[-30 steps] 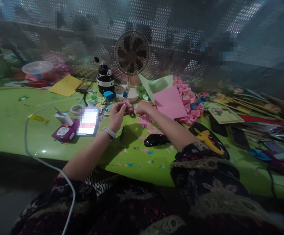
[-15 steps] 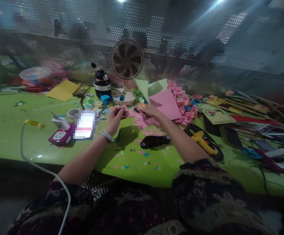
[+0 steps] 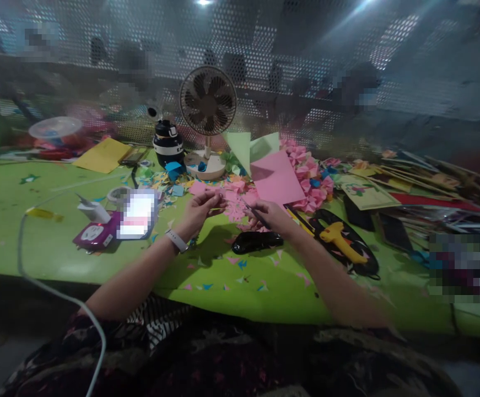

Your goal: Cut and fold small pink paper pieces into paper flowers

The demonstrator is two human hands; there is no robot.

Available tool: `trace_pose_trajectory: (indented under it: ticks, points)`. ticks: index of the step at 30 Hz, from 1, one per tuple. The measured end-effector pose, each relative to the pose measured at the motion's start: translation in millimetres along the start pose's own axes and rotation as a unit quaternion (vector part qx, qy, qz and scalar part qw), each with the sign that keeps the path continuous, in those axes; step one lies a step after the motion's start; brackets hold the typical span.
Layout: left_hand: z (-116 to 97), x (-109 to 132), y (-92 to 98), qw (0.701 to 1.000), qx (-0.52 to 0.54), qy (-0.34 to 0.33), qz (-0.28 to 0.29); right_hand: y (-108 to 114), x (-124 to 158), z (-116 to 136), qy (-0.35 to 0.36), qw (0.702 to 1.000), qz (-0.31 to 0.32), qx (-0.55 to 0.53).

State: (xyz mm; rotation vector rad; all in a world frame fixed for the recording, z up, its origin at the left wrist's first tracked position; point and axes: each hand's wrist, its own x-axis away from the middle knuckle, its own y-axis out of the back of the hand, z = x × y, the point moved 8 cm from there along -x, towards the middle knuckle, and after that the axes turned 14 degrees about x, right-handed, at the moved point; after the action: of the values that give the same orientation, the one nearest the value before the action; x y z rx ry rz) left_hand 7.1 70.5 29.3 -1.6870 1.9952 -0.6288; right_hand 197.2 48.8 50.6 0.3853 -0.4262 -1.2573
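Right hand (image 3: 271, 214) grips a dark tool (image 3: 251, 209) jutting leftward

Glue gun (image 3: 341, 240) crowds the right hand (image 3: 270, 212); nearer table (image 3: 240, 292) lies open.

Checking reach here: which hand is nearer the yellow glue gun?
Right. The right hand, gripping a thin dark tool, is just left of the yellow glue gun; the left hand is farther left, past the right hand.

Table cover (image 3: 37, 259) glossy, smooth; pink scraps (image 3: 235, 209) matt paper; fan (image 3: 208, 101) plastic; screen (image 3: 306, 55) perforated metal.
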Motion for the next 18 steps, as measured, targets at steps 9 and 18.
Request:
trace_pose_trajectory:
  ticks: [9,18]
  points:
    - [4.0,3.6,-3.6,1.000,0.021,0.009,0.008,-4.9,12.7,9.3,-0.031,0.989,0.062,-0.130]
    - [2.0,3.7,-5.7,0.999,0.030,0.011,0.004,-11.2,18.8,13.3,-0.023,0.979,0.116,-0.166]
